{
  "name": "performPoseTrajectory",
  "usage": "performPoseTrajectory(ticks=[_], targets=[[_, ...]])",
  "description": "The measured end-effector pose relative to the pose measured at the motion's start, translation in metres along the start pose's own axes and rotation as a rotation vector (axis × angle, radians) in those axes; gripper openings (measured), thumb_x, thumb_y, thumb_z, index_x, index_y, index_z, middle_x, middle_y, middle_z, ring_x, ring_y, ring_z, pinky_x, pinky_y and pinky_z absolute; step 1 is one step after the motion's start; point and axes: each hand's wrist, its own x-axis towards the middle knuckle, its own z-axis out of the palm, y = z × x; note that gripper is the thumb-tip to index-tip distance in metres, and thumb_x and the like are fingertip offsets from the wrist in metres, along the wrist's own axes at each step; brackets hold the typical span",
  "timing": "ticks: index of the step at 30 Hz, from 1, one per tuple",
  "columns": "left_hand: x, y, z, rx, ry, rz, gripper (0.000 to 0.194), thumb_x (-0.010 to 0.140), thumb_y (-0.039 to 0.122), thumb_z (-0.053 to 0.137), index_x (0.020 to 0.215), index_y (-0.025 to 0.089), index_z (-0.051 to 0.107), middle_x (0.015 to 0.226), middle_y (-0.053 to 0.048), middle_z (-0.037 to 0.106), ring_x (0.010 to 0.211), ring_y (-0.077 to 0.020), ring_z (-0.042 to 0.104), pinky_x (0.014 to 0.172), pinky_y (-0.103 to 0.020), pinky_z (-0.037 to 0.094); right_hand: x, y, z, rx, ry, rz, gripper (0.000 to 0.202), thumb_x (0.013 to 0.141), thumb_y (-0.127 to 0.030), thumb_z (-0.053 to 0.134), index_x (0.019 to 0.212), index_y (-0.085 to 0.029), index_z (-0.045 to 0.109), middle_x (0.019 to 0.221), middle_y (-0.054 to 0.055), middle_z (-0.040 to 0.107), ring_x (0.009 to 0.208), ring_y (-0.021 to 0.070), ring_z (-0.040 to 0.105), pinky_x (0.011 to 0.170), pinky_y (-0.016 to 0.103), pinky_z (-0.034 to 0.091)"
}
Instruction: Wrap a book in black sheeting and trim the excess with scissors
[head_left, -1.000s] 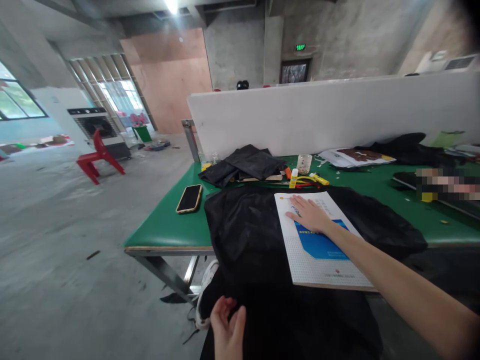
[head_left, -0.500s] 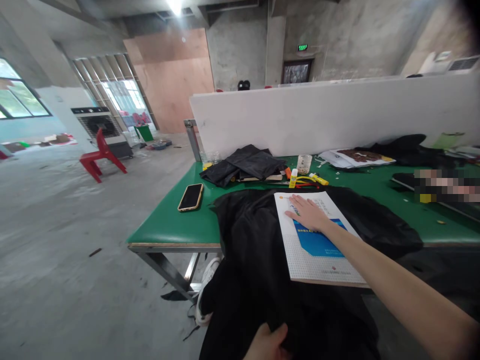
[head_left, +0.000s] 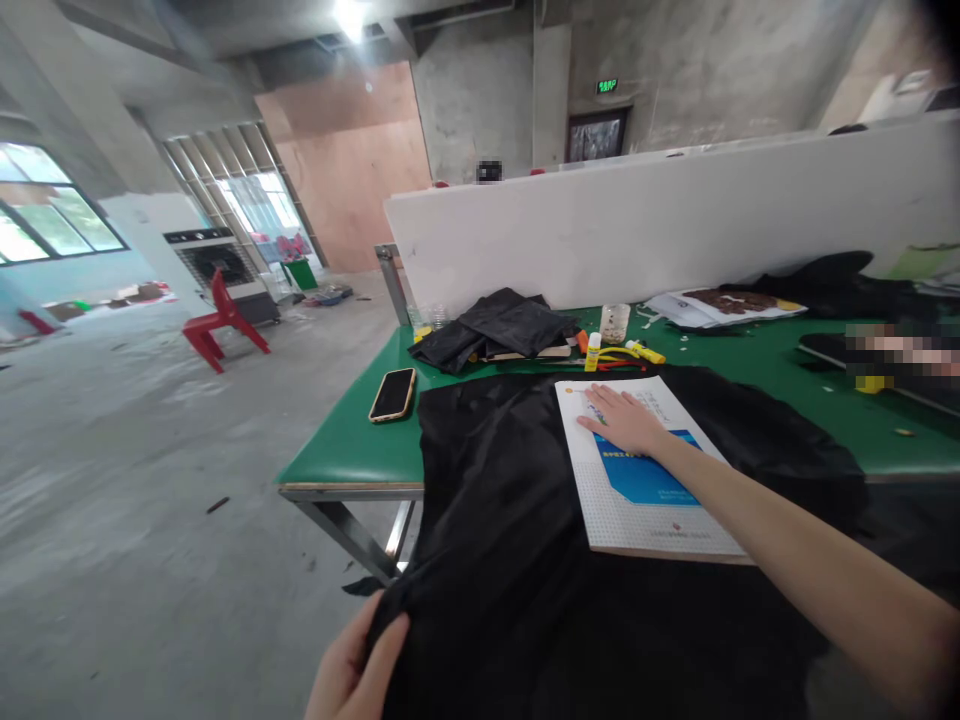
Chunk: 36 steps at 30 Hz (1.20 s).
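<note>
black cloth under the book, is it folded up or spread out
Spread out. The big black cloth lies open over the green table, hanging off its near edge, where the left hand grips it. The right hand presses the white-and-blue book.

Green table (head_left: 337, 455) w/ phone (head_left: 393, 395), black cloth (head_left: 495, 470), folded fabric (head_left: 491, 330), glue stick (head_left: 592, 352).

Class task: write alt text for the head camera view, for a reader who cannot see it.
A person's right hand presses flat on a white and blue booklet lying on black fabric draped over a green table, while the left hand grips the fabric's hanging edge. A phone lies nearby.
</note>
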Motion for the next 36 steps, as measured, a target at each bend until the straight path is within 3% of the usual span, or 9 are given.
performPoseTrajectory(ticks=[3,6,9,12,16,19,24,29,36], targets=[[0.018,-0.033,-0.015,0.066,0.126,-0.151,0.054,0.079,0.055,0.049,0.117,0.018,0.059,0.130,-0.009,0.057,0.114,-0.0283,0.058,0.082,-0.034,0.055,-0.001,0.000,-0.001,0.007,0.000,-0.001,0.090,0.083,-0.076,0.013,0.148,-0.015,0.023,0.154,0.008,0.017,0.142,0.0265,0.014,0.115,0.045,0.011],[0.033,-0.067,-0.022,0.220,-0.039,-0.153,0.047,0.079,0.052,0.050,0.109,0.018,0.062,0.121,-0.012,0.063,0.108,-0.0297,0.061,0.078,-0.035,0.056,-0.001,0.000,-0.002,0.014,-0.008,0.002,0.090,0.083,-0.076,0.014,0.148,-0.015,0.023,0.154,0.008,0.016,0.142,0.0261,0.013,0.115,0.046,0.011],[0.046,-0.074,-0.029,0.397,-0.188,0.005,0.044,0.079,0.052,0.053,0.113,0.024,0.059,0.111,-0.009,0.068,0.107,-0.0285,0.062,0.082,-0.034,0.054,-0.001,0.000,-0.002,0.022,-0.018,0.010,0.091,0.083,-0.076,0.014,0.149,-0.015,0.022,0.154,0.008,0.017,0.142,0.0264,0.014,0.115,0.045,0.011],[0.058,-0.044,-0.035,0.572,-0.140,0.230,0.045,0.086,0.053,0.046,0.120,0.024,0.051,0.112,-0.009,0.066,0.106,-0.0273,0.062,0.082,-0.035,0.053,-0.001,0.000,-0.004,0.029,-0.023,0.016,0.090,0.083,-0.076,0.013,0.149,-0.017,0.021,0.154,0.006,0.016,0.142,0.0267,0.013,0.115,0.045,0.011],[0.077,0.031,-0.023,0.750,-0.055,0.723,0.034,0.091,0.045,0.041,0.118,0.027,0.052,0.123,-0.007,0.059,0.113,-0.0255,0.056,0.089,-0.036,0.049,-0.003,-0.001,-0.005,0.033,-0.019,0.016,0.089,0.083,-0.076,0.013,0.149,-0.018,0.019,0.154,0.006,0.016,0.142,0.0269,0.013,0.115,0.045,0.011],[0.103,0.084,0.012,0.797,-0.200,1.075,0.034,0.094,0.037,0.039,0.123,0.024,0.050,0.128,-0.007,0.056,0.120,-0.0216,0.050,0.101,-0.035,0.041,-0.004,-0.002,-0.006,0.035,-0.011,0.005,0.088,0.084,-0.075,0.013,0.149,-0.017,0.021,0.154,0.007,0.017,0.142,0.0263,0.012,0.115,0.045,0.010],[0.186,0.140,0.091,0.948,-0.460,1.268,0.044,0.095,0.039,0.036,0.135,0.023,0.043,0.140,-0.004,0.047,0.131,-0.0178,0.040,0.110,-0.033,0.029,-0.006,-0.004,-0.011,0.038,0.000,-0.012,0.087,0.084,-0.075,0.013,0.149,-0.016,0.022,0.154,0.009,0.018,0.142,0.0280,0.014,0.115,0.047,0.010],[0.261,0.154,0.138,1.031,-0.505,1.225,0.054,0.095,0.046,0.032,0.141,0.018,0.037,0.145,-0.008,0.041,0.134,-0.0208,0.036,0.110,-0.035,0.027,-0.023,-0.009,-0.027,0.055,-0.043,-0.135,0.083,0.087,-0.072,0.018,0.148,-0.017,0.023,0.154,0.007,0.018,0.142,0.0251,0.015,0.116,0.044,0.009],[0.271,0.120,0.129,1.118,-0.546,1.157,0.054,0.095,0.050,0.028,0.143,0.026,0.033,0.150,-0.004,0.029,0.140,-0.0197,0.023,0.113,-0.042,0.016,-0.049,-0.015,-0.047,0.122,-0.136,-0.349,0.077,0.088,-0.068,0.030,0.149,-0.022,0.019,0.154,0.002,0.014,0.142,0.0228,0.014,0.117,0.038,0.006]])
